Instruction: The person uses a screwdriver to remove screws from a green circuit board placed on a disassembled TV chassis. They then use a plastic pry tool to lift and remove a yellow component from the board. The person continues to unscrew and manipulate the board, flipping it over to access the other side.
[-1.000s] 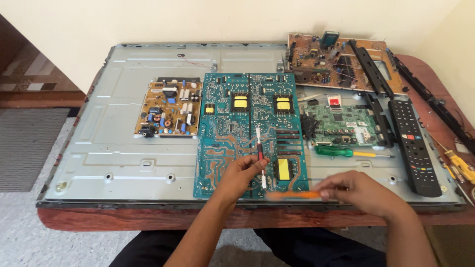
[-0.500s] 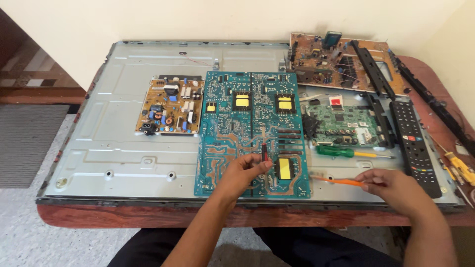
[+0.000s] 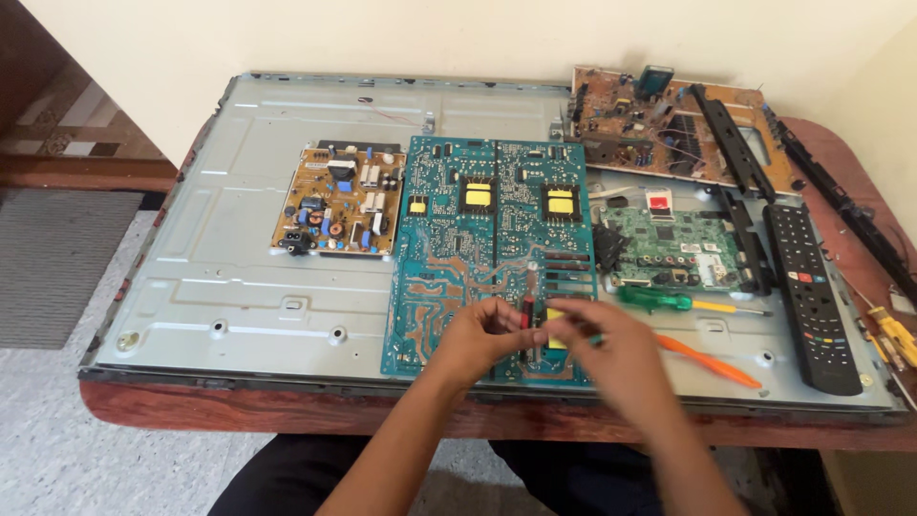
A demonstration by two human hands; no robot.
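Observation:
A large teal circuit board [image 3: 449, 239] lies copper side up in the middle of a grey metal television back panel [image 3: 220, 268]. My left hand [image 3: 482, 334] holds a thin red and black screwdriver [image 3: 528, 306] upright over the board's near edge. My right hand [image 3: 611, 349] has come in from the right, and its fingertips pinch the same screwdriver's handle next to the left fingers. The right hand is blurred. An orange pry tool [image 3: 712, 361] lies on the panel just right of my right hand, and no hand is on it.
A yellow-brown power board [image 3: 336, 201] sits left of the teal board and a green main board [image 3: 669, 244] sits to its right. Near them are a green-handled screwdriver [image 3: 659, 299], a black remote [image 3: 810, 287], a brown board [image 3: 650, 115] at the back right, black strips [image 3: 731, 139] and yellow tools [image 3: 893, 330].
My right hand let go of the orange pry tool, left it on the panel and moved left to meet my left hand at the screwdriver. The left hand stayed put.

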